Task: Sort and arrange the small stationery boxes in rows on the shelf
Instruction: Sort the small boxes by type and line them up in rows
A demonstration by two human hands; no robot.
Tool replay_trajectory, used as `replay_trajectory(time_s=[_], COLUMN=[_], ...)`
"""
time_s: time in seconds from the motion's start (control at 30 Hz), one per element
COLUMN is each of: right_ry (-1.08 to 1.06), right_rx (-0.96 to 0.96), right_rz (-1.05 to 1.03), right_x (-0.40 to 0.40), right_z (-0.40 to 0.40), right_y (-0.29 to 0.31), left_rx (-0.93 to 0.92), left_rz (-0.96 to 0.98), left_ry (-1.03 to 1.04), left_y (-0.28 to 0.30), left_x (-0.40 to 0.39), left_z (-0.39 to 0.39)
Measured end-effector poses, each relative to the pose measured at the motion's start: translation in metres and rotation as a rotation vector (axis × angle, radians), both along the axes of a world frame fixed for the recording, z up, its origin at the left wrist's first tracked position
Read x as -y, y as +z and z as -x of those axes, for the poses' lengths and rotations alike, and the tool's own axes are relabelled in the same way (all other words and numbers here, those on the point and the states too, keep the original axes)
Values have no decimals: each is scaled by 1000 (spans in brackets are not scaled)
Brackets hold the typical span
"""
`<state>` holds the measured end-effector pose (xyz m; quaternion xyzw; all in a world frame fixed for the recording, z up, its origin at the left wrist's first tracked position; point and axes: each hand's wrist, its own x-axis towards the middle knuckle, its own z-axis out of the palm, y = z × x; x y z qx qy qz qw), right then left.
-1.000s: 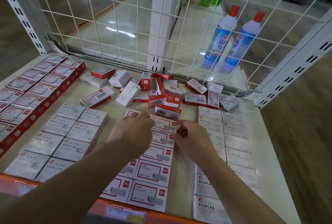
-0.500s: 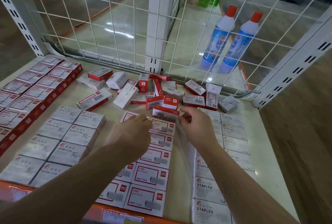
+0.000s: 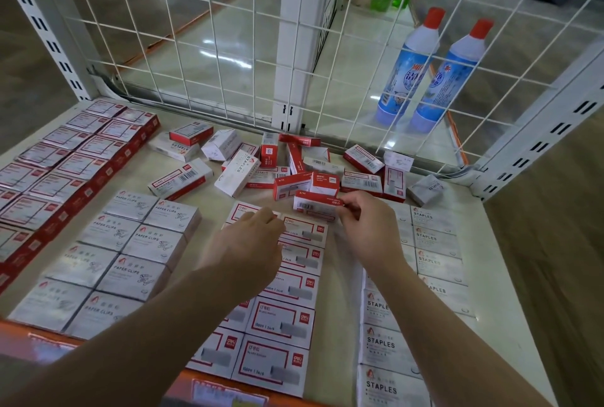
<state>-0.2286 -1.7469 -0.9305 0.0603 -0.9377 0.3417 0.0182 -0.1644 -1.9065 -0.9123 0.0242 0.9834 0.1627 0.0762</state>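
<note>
- My right hand (image 3: 369,227) sits just right of the frame's centre, its fingers curled round the right end of a red-and-white box (image 3: 315,205) that lies at the far end of the middle rows.
- My left hand (image 3: 248,240) is left of it, the two hands apart; its fingers curl down onto the red-framed rows (image 3: 287,292) running from centre to the bottom edge, though I cannot tell whether they pinch anything.
- A loose heap of unsorted boxes (image 3: 294,164) lies above my hands, against the wire mesh back (image 3: 196,47).
- Silver paper clip boxes (image 3: 130,256) stand in rows at lower left; red-sided boxes (image 3: 65,164) fill the far left.
- White staples boxes (image 3: 434,259) run down the right side of the shelf (image 3: 336,341).
- Two blue bottles (image 3: 431,70) with red caps stand behind the mesh, upper right.
</note>
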Motion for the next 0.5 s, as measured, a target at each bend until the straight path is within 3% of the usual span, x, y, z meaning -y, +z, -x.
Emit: replay_trajectory(time_s=[0.5], right_ry=[-10], right_rx=[-37], right_rz=[107], right_x=[-30], right_z=[-22], right_y=[19], left_rx=[0], left_rz=[-170], left_ry=[155], left_y=[13], left_x=[-11], left_z=[-5])
